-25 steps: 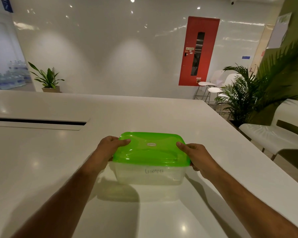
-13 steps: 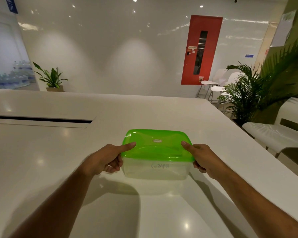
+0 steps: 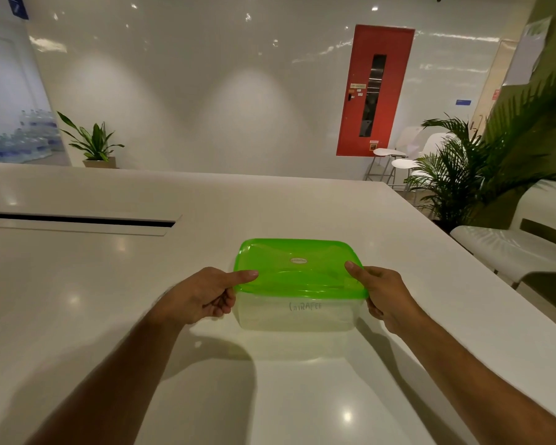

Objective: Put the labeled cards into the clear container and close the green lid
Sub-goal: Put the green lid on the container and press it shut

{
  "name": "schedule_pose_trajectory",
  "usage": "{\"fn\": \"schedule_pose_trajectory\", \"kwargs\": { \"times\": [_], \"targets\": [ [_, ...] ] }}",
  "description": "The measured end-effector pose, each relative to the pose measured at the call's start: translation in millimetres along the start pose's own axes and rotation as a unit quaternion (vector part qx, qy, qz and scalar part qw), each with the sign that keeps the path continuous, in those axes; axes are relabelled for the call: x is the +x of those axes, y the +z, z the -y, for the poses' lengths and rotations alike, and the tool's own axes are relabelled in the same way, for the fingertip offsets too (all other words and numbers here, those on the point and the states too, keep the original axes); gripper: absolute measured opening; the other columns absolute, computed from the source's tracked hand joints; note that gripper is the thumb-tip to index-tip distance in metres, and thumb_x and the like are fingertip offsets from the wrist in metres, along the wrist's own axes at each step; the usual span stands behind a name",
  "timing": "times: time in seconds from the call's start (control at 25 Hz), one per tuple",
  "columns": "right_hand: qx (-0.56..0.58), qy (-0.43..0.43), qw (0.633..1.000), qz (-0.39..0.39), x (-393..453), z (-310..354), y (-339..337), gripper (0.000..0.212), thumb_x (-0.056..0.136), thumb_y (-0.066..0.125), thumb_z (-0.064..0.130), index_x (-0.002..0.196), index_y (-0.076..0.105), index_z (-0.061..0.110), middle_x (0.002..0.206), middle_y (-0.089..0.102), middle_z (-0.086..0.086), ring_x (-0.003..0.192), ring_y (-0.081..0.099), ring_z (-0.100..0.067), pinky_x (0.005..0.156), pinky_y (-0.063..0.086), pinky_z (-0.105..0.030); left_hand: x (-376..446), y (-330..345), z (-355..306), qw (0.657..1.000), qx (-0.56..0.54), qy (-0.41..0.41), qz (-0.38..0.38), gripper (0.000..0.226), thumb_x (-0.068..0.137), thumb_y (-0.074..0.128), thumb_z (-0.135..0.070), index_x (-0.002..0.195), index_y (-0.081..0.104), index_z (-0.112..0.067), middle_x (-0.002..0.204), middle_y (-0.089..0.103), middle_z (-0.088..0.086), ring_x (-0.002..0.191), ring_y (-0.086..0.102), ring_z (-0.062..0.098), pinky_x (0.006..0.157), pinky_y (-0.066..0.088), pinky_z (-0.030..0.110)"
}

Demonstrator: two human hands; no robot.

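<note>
A clear plastic container (image 3: 297, 316) stands on the white table (image 3: 109, 300), with a green lid (image 3: 297, 268) sitting on top of it. Through its near wall I read handwriting, "GIRAFFE", on a card inside. My left hand (image 3: 203, 295) grips the lid's left edge, thumb on top and fingers curled under the rim. My right hand (image 3: 382, 293) grips the right edge the same way, thumb pressing on the lid's corner. Other cards are hidden.
A long dark slot (image 3: 77, 220) is cut into the table at the far left. White seats (image 3: 507, 248) stand off the table's right edge, with a palm (image 3: 463, 175) behind. A potted plant (image 3: 93, 146) stands past the far edge.
The left hand's fingers slid off the lid's top and curled under its left rim, thumb staying above. The container sits slightly further right in view as my head turned. The right hand kept its grip.
</note>
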State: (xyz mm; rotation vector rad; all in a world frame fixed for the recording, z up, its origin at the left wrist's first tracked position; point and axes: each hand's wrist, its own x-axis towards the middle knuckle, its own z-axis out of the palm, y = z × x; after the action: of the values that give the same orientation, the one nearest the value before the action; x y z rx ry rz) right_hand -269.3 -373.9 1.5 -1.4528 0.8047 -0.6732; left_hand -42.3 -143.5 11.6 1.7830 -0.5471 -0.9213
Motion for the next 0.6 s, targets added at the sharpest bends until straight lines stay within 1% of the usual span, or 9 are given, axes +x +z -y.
{"fn": "schedule_pose_trajectory", "kwargs": {
  "times": [0.16,0.32,0.44,0.52,0.6],
  "targets": [
    [0.005,0.001,1.000,-0.004,-1,0,0,0.041,0.079,0.076,0.043,0.098,0.072,0.008,0.044,0.038,0.000,0.027,0.022,-0.009,0.034,0.019,-0.014,1,3,2,1.000,-0.012,0.015,-0.001,0.064,0.037,0.089,-0.061,0.066,0.057,-0.014,0.051,0.052,0.003,0.042,0.045,0.014,0.047,0.035,0.025],
    [0.008,0.003,1.000,-0.004,-1,1,0,0.040,0.080,0.075,0.042,0.099,0.072,0.007,0.043,0.037,0.000,0.028,0.021,-0.010,0.035,0.018,-0.014,2,5,5,0.999,-0.026,0.036,-0.014,0.062,0.038,0.087,-0.061,0.060,0.053,-0.015,0.048,0.049,0.003,0.040,0.041,0.014,0.044,0.031,0.023],
    [0.009,0.006,1.000,-0.006,1,0,0,0.040,0.080,0.076,0.043,0.100,0.072,0.009,0.044,0.039,0.000,0.029,0.021,-0.010,0.035,0.018,-0.015,2,7,9,0.998,-0.045,0.042,-0.009,0.062,0.037,0.089,-0.060,0.060,0.049,-0.019,0.047,0.041,0.001,0.039,0.032,0.013,0.041,0.025,0.021],
    [0.010,0.006,1.000,-0.004,1,0,0,0.041,0.079,0.076,0.043,0.099,0.072,0.008,0.049,0.039,-0.004,0.029,0.021,-0.010,0.035,0.018,-0.015,1,6,11,0.997,-0.064,0.048,0.005,0.063,0.039,0.091,-0.059,0.061,0.047,-0.020,0.048,0.036,0.001,0.040,0.027,0.013,0.041,0.023,0.020],
    [0.011,0.003,1.000,-0.001,1,-1,-1,0.041,0.079,0.076,0.044,0.099,0.073,0.008,0.057,0.041,-0.009,0.029,0.021,-0.010,0.036,0.018,-0.015,1,3,12,0.997,-0.055,0.047,0.024,0.061,0.043,0.091,-0.059,0.062,0.047,-0.020,0.048,0.035,0.000,0.041,0.027,0.013,0.041,0.023,0.021]
  ]
}}
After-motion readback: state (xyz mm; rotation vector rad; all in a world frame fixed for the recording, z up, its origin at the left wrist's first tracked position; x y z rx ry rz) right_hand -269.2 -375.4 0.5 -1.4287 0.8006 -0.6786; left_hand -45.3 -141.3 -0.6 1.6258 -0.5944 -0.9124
